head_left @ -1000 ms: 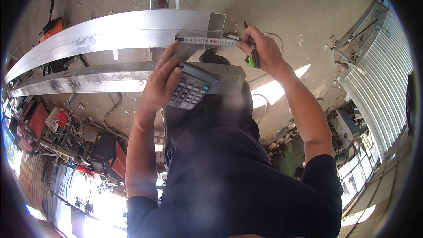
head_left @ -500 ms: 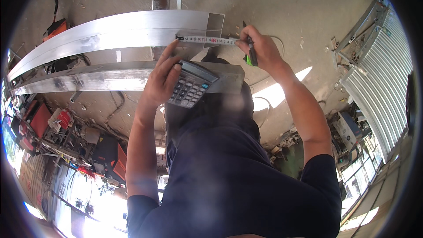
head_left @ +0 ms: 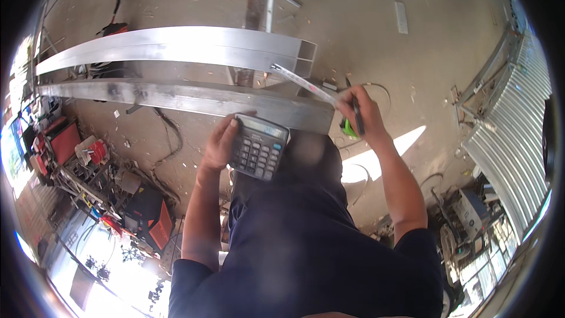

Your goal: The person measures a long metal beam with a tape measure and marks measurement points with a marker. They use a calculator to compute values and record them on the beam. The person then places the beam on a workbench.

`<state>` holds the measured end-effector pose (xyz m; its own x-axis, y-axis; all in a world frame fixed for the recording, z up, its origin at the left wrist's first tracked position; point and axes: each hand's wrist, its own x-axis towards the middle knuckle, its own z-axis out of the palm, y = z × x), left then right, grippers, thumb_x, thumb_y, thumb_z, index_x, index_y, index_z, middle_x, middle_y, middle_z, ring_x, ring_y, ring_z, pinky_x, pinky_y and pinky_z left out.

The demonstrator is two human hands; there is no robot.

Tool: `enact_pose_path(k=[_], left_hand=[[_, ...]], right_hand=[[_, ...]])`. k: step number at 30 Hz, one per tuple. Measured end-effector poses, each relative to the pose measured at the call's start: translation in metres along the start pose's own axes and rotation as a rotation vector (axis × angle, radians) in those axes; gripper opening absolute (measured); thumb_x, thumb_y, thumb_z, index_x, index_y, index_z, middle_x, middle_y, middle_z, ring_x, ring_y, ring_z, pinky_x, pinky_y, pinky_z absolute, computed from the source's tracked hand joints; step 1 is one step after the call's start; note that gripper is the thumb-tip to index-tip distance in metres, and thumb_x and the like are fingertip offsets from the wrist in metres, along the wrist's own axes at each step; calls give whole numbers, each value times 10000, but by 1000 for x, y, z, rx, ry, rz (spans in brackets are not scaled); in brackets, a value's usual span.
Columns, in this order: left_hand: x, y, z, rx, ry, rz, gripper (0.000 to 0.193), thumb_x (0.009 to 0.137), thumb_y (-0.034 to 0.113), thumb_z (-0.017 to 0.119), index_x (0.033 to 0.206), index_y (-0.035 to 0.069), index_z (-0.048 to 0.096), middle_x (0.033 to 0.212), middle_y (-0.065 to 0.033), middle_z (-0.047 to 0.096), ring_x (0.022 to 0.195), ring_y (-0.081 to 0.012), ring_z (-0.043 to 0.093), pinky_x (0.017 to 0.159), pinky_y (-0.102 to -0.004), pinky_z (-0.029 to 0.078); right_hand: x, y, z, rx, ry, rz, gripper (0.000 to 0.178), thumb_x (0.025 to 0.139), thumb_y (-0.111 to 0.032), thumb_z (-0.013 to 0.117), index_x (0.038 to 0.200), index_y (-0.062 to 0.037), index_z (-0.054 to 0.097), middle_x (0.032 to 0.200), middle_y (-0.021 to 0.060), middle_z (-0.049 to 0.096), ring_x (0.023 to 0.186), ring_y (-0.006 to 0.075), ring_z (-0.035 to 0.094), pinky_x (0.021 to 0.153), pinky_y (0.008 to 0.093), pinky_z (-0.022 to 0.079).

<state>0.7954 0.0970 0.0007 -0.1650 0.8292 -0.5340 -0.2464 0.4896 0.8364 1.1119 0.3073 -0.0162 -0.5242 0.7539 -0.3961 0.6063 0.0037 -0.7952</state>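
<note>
My left hand point(head_left: 220, 143) is closed round the left side of a dark grey calculator point(head_left: 259, 148), whose keys and display face up. In my right hand point(head_left: 366, 112) I grip a black and green tape measure point(head_left: 348, 128), and a dark pen-like stick point(head_left: 358, 115) lies along the same fingers. The tape's blade point(head_left: 306, 85) sticks out up and to the left, its free end near the edge of a long silver rectangular metal tube point(head_left: 194, 42). Closer to me runs a duller metal beam point(head_left: 200, 100), with the calculator just below its near edge.
Black-and-orange machines point(head_left: 154, 224) and a red box point(head_left: 63, 141) crowd the left. A corrugated metal sheet point(head_left: 511, 123) leans at the right. Offcuts point(head_left: 401, 17) and cables point(head_left: 170, 132) lie on the floor.
My left hand has left the tape's end and drawn back toward me with the calculator, now turned flatter. The blade has swung from level to slanting, and my right hand has come lower.
</note>
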Motion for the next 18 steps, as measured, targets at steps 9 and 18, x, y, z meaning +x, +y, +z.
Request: enact_pose_path(k=[9,18], left_hand=[[-97,-60,-51,-584,215,-167,608,1039,491,521,1356,-26,565,1186,-137,695,1036,-218,686,933,-359,557],[-254,-110,-214,-904,436,17,504,1052,446,500,1355,45,548,1135,-117,696,934,-211,713,845,-373,598]], right_hand=[[-129,-66,97,605,32,188,191,980,-156,624,1084,-109,471,851,91,643,759,148,645,684,283,514],[-173,-181,293,645,-234,-174,366,1017,-431,544,1144,-106,432,935,147,672,748,182,639,635,306,527]])
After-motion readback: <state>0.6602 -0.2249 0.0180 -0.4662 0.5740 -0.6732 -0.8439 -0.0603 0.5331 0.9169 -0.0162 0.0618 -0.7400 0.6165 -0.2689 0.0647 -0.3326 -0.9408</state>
